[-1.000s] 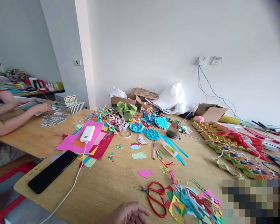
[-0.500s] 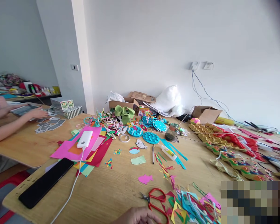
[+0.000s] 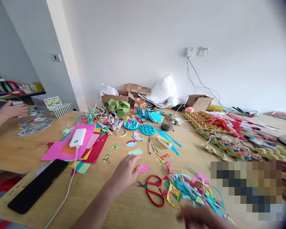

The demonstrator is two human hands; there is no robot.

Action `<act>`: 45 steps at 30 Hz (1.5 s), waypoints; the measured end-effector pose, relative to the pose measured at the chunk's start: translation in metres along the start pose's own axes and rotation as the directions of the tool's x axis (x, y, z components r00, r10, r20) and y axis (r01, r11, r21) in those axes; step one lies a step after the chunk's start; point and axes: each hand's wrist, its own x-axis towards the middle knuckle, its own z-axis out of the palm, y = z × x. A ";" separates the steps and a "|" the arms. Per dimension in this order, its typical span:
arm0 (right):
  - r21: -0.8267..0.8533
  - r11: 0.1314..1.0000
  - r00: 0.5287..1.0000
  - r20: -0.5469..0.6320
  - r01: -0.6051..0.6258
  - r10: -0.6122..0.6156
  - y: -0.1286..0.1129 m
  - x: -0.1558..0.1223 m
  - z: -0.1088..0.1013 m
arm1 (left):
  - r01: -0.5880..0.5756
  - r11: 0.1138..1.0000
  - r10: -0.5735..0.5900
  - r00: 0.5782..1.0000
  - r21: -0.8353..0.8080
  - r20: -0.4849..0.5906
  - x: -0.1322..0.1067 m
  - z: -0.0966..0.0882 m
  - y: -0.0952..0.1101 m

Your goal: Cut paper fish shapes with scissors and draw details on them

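Broadly, the foreground is taken up by a wooden table [image 3: 124, 210], on whose left part a fanned pile of coloured sheets [image 3: 62, 149] is spread. Toward the near right, the surface is covered by a heap of paper scraps [image 3: 193, 187]. The left hand [image 3: 126, 171] is held out over the middle, its fingers loosely bent and the thumb set apart from them; nothing is seen gripped. The right hand [image 3: 197, 217], beside the scraps, is blurred, so how far it is opened and what may be held cannot be told. Between the left hand and the scraps, red-handled scissors [image 3: 148, 191] are laid with blades pointed leftward. By the left fingers, a pink paper fish [image 3: 146, 168] is partly hidden; whether it is touched cannot be told. Farther left, tiny coloured dots [image 3: 106, 158] are scattered.
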 end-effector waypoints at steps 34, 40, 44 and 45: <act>-0.408 0.892 0.964 -0.082 0.197 -0.251 -0.026 0.238 0.062 | 0.070 0.875 -0.089 0.996 0.480 0.016 0.007 0.048 -0.065; -0.436 0.866 0.939 -0.114 0.246 -0.324 -0.024 0.232 0.065 | 0.063 0.878 -0.080 0.997 0.474 0.016 0.009 0.047 -0.065; -0.450 0.849 0.936 -0.074 0.277 -0.344 -0.024 0.224 0.067 | 0.065 0.876 -0.086 0.996 0.478 0.022 0.010 0.046 -0.065; -0.455 0.847 0.935 -0.077 0.276 -0.346 -0.023 0.222 0.067 | 0.065 0.875 -0.086 0.996 0.479 0.023 0.010 0.047 -0.065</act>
